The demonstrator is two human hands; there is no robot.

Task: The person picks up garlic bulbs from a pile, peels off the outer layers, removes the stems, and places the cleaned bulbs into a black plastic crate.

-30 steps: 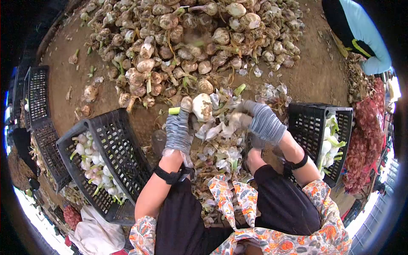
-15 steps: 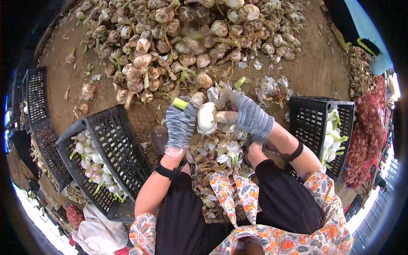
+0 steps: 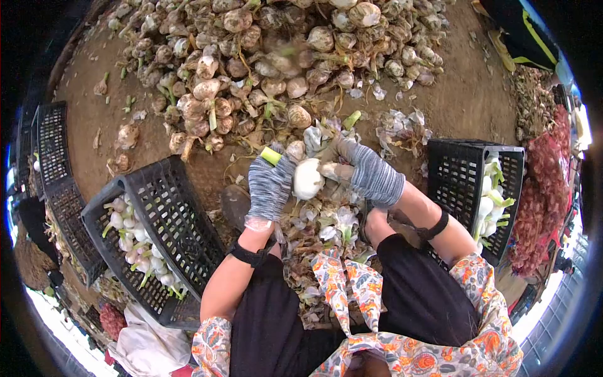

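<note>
A large white garlic bulb (image 3: 308,180) sits between my gloved hands, its outside mostly clean. My left hand (image 3: 270,182), in a grey striped knit glove, is closed around its left side. From the top of that fist pokes a cut green garlic stem (image 3: 271,156). My right hand (image 3: 372,173), gloved alike with dirty fingertips, is curled in from the right, its thumb pressed against the bulb. Papery peelings (image 3: 316,139) show by the right fingertips. Below the hands, loose garlic skins (image 3: 339,226) cover the ground between my feet.
A heap of soil-stained garlic (image 3: 207,88) lies ahead. Black crates holding cleaned garlic stand on my left (image 3: 182,213) and right (image 3: 455,169). Red mesh sacks (image 3: 539,195) line the far right. Another person's dark clothing (image 3: 524,31) appears at the upper right.
The garlic bulb has shifted slightly downward between my hands. My right thumb and fingers have moved in closer against it, and my left hand keeps its hold.
</note>
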